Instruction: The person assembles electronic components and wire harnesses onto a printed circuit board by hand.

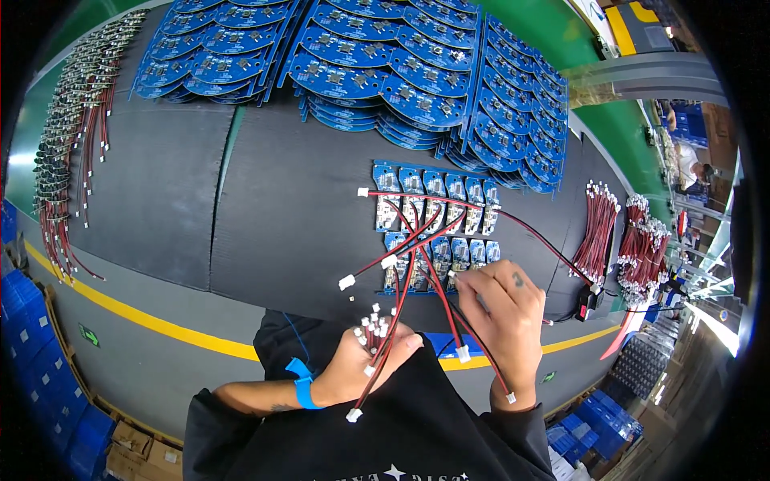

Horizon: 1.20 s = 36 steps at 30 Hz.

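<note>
My left hand (353, 369), with a blue strap (301, 383) on its wrist, is closed round a bundle of red-and-black cables (375, 327) with white plugs. My right hand (509, 309) pinches a cable by its small white plug at the lower row of a panel of small circuit boards (389, 178); another cable's end hangs below that palm. Several loose red-and-black cables (401, 243) cross over the panel, their white plugs (346, 282) sticking out at its left and near side. Whether the pinched plug touches a board is too small to tell.
Large stacks of blue circuit board panels (345, 76) fill the table's far side. Bundles of cables (597, 228) lie at the right, near a black-and-red device (589, 301). Wired boards (60, 160) line the far left. Blue bins (48, 361) stand on the floor.
</note>
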{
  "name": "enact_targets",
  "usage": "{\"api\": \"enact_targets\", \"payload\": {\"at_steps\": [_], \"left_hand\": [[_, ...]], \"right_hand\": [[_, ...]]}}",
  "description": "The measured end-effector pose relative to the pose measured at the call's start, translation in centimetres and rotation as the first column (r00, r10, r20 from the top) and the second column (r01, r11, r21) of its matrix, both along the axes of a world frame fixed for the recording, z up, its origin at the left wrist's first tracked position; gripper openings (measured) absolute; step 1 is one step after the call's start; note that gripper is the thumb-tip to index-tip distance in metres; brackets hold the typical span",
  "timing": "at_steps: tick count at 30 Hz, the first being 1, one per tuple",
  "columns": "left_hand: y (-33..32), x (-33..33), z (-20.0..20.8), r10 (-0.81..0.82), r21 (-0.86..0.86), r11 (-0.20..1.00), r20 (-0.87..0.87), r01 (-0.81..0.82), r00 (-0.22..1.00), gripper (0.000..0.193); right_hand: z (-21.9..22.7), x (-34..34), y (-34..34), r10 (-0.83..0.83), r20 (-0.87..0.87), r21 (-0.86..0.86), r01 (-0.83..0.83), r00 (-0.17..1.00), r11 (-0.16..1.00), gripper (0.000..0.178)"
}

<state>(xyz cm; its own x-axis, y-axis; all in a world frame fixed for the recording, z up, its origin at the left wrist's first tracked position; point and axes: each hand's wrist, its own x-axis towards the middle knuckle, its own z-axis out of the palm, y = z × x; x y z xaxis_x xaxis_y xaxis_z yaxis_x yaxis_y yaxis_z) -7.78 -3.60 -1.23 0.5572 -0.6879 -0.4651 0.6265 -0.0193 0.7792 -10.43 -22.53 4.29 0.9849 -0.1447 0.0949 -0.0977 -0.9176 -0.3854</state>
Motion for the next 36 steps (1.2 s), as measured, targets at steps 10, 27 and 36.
{"api": "enact_targets", "payload": {"at_steps": [10,27,36], "left_hand": [[0.3,-1.7,-1.7,-0.213,-0.044,0.976,0.023,0.213,0.977,0.018],[0.1,-0.9,-2.0,-0.245,-0.204,0.945,0.072,0.255,0.967,0.021],[-0.2,-0.5,-1.2,-0.163,-0.205,0.961,0.12,0.186,0.979,0.013]], "right_hand": [[1.2,1.8,0.6,0.077,-0.247,-0.186,-0.125,0.966,0.975,0.01],[2.3,4.1,1.7,0.275,-0.471,-0.244,-0.423,0.838,0.872,0.01],[3.1,1.0,1.8,0.317,-0.149,-0.265,-0.347,0.937,0.9,0.033]]}}
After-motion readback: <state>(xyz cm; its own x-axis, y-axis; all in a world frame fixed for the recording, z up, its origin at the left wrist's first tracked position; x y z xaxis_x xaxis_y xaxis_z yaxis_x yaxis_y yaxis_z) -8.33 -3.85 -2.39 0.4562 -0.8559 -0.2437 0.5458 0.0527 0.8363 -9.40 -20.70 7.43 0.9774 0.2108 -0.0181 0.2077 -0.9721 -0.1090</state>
